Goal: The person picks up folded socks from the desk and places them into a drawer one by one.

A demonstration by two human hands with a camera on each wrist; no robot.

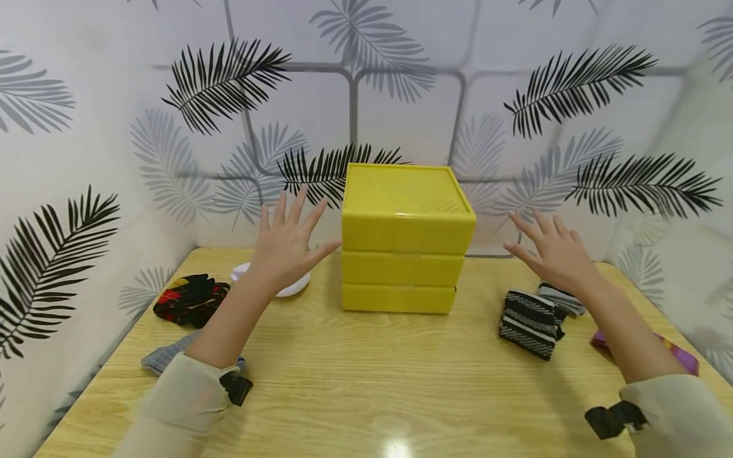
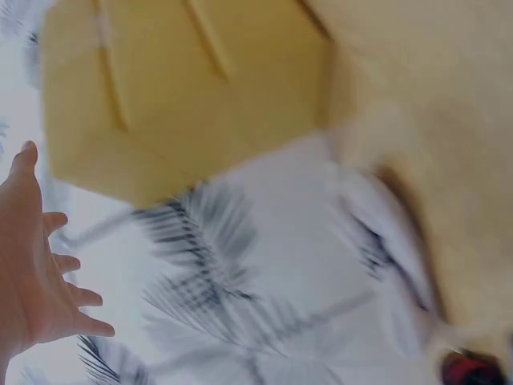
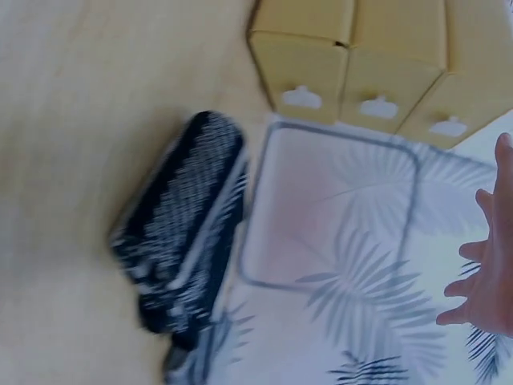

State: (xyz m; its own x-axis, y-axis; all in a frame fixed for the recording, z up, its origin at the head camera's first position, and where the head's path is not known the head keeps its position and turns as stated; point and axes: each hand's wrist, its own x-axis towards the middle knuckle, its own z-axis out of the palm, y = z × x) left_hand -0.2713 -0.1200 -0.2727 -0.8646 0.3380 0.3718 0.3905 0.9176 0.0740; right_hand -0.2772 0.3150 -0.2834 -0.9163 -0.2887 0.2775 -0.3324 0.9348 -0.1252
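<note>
Both hands are raised above the table with fingers spread, and neither holds anything. My left hand is just left of a yellow box stack of three tiers. My right hand is off to the right of that stack, above folded black-and-white striped cloths. In the left wrist view the left hand shows its splayed fingers beside the yellow stack. The right wrist view has the right hand at its edge, with the striped cloth on the table and cutouts on the yellow boxes' side.
On the left of the wooden table lie a black, red and yellow patterned cloth, a grey cloth and a white round object partly behind the left arm. A purple cloth lies at right. Behind hangs a leaf-patterned curtain.
</note>
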